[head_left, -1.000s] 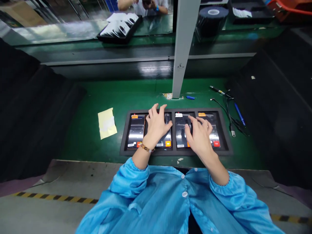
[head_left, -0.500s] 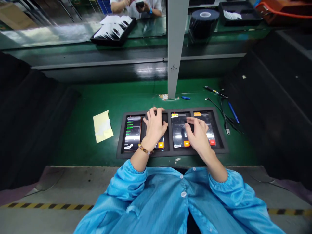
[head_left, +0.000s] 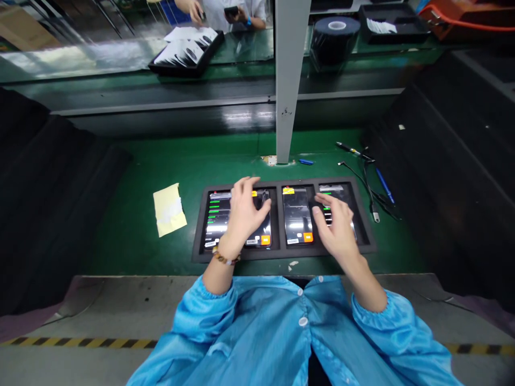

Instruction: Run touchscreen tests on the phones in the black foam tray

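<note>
A black tray (head_left: pixel 281 253) on the green bench holds several phones side by side with lit screens. My left hand (head_left: pixel 241 220) hovers open, fingers spread, over the two left phones, partly covering the second phone (head_left: pixel 261 236). The leftmost phone (head_left: pixel 215 220) shows green lines. My right hand (head_left: pixel 336 228) lies open over the rightmost phone (head_left: pixel 336 193), fingers stretched onto its screen. The third phone (head_left: pixel 296 217) between my hands is uncovered, with an orange button low on its screen. A bead bracelet circles my left wrist. Both arms wear blue sleeves.
A yellow paper note (head_left: pixel 168 208) lies left of the tray. Pens and cables (head_left: pixel 372 177) lie to the right. A grey post (head_left: pixel 287 80) stands behind the tray. Black foam walls flank both sides. Across the belt, another person's hands hold a phone near a black tray (head_left: pixel 187 51).
My left hand has slid left from the second phone toward the leftmost one. My right hand has shifted right, onto the rightmost phone, uncovering the third. Screens on two phones changed to green lines.
</note>
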Demonstrator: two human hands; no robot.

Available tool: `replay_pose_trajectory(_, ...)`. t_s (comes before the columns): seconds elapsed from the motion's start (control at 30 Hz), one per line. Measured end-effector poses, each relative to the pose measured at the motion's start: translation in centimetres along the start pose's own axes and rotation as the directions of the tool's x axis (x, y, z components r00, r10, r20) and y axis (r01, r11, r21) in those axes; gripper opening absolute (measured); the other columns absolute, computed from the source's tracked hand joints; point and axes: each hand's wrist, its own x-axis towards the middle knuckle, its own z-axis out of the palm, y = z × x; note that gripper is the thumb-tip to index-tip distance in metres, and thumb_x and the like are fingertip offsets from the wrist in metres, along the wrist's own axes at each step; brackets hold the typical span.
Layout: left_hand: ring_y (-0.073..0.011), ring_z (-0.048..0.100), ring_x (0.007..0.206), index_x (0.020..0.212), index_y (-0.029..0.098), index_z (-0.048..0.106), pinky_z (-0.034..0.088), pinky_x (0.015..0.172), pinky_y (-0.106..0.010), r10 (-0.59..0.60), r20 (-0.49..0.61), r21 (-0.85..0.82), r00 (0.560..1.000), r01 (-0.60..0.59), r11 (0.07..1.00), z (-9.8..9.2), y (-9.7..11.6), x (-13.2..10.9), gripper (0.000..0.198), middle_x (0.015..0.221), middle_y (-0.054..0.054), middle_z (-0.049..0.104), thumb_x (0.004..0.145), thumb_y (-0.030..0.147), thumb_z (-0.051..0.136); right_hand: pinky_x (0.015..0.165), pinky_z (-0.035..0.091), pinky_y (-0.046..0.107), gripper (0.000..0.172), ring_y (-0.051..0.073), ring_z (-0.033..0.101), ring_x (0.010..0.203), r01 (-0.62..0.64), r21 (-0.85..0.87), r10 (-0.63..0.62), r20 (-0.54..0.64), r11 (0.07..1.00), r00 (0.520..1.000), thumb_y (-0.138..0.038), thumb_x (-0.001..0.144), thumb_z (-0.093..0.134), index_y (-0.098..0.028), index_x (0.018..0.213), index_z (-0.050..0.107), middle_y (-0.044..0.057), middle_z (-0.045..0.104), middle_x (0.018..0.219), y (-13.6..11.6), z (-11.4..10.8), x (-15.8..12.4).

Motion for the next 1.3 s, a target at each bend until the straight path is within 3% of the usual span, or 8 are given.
replay_pose_trajectory(0.07,-0.0321,0.052,0.148,0.146,0.025,0.054,0.043,0.128,-0.053,-0.028,-0.117,0.003,0.993,0.029,1.000,-2.3,-2.5,-1.2,0.054,0.150,-0.015,0.058,0.097,0.038,0.071,0.119,0.043,0.058,0.039,0.034,0.061,0.136,0.030,-0.041,-0.034,-0.102,0.999,0.994,-0.049,0.109,0.052,-0.027,0.137,0.066,0.014,0.072,0.139,1.8,-2.0,-0.5)
replay_pose_trajectory(0.17,-0.0335,0.059,0.141,0.144,0.023,0.058,0.048,0.123,-0.052,-0.190,-0.237,0.056,0.953,0.209,0.976,-5.3,-7.1,-3.9,0.053,0.143,-0.016,0.064,0.099,0.049,0.068,0.118,0.047,0.058,0.042,0.035,0.061,0.135,-0.014,-0.075,0.001,-0.173,0.997,0.985,-0.050,0.109,0.052,-0.025,0.138,0.069,0.015,0.072,0.138,5.0,-4.4,-1.1)
replay_pose_trajectory(0.27,-0.0336,0.067,0.131,0.146,0.022,0.058,0.055,0.114,-0.052,-0.380,-0.218,0.007,0.899,0.391,0.920,-6.4,-10.5,-6.2,0.060,0.146,-0.018,0.065,0.098,0.057,0.067,0.118,0.048,0.059,0.044,0.035,0.062,0.137,-0.047,-0.073,0.037,-0.137,0.996,0.990,-0.050,0.110,0.051,-0.024,0.142,0.067,0.014,0.071,0.142,6.9,-5.0,-1.4)
replay_pose_trajectory(0.33,-0.0316,0.069,0.130,0.149,0.023,0.056,0.056,0.114,-0.050,-0.433,-0.159,-0.047,0.887,0.431,0.901,-6.1,-11.3,-7.1,0.059,0.147,-0.016,0.067,0.101,0.057,0.064,0.121,0.047,0.059,0.045,0.035,0.060,0.141,-0.016,-0.082,0.007,-0.113,0.996,0.994,-0.048,0.110,0.051,-0.024,0.145,0.066,0.015,0.071,0.144,7.1,-4.7,-1.4)
replay_pose_trajectory(0.47,-0.0331,0.065,0.140,0.151,0.025,0.058,0.050,0.123,-0.053,-0.364,-0.118,0.003,0.924,0.367,0.930,-5.4,-10.8,-7.4,0.054,0.149,-0.014,0.068,0.105,0.052,0.057,0.123,0.047,0.060,0.042,0.034,0.061,0.142,-0.002,-0.095,-0.009,-0.122,0.995,0.993,-0.046,0.111,0.049,-0.024,0.142,0.068,0.014,0.072,0.143,6.4,-4.4,-1.2)
replay_pose_trajectory(0.73,-0.0309,0.061,0.149,0.144,0.026,0.069,0.045,0.130,-0.051,-0.227,-0.174,0.075,0.958,0.243,0.967,-5.4,-9.5,-7.3,0.044,0.149,-0.012,0.070,0.110,0.045,0.050,0.121,0.052,0.057,0.038,0.031,0.067,0.137,0.036,-0.078,-0.046,-0.122,0.996,0.991,-0.039,0.113,0.044,-0.027,0.124,0.079,0.010,0.080,0.127,6.0,-5.0,-1.9)
replay_pose_trajectory(0.93,-0.0317,0.060,0.150,0.143,0.021,0.070,0.045,0.130,-0.051,-0.189,-0.199,0.080,0.962,0.208,0.975,-5.2,-9.1,-7.4,0.044,0.148,-0.016,0.071,0.111,0.042,0.050,0.116,0.054,0.054,0.036,0.031,0.069,0.133,0.107,-0.087,-0.113,-0.063,0.990,0.992,-0.036,0.111,0.048,-0.027,0.118,0.082,0.008,0.082,0.121,6.4,-5.1,-2.3)
replay_pose_trajectory(1.3,-0.0297,0.057,0.152,0.141,0.024,0.071,0.043,0.133,-0.052,-0.176,-0.210,0.066,0.962,0.194,0.979,-5.4,-9.3,-7.7,0.040,0.154,-0.013,0.066,0.111,0.042,0.051,0.114,0.055,0.052,0.035,0.030,0.070,0.130,0.165,-0.088,-0.171,-0.061,0.982,0.983,-0.033,0.112,0.048,-0.026,0.119,0.082,0.008,0.082,0.120,6.6,-5.1,-2.5)
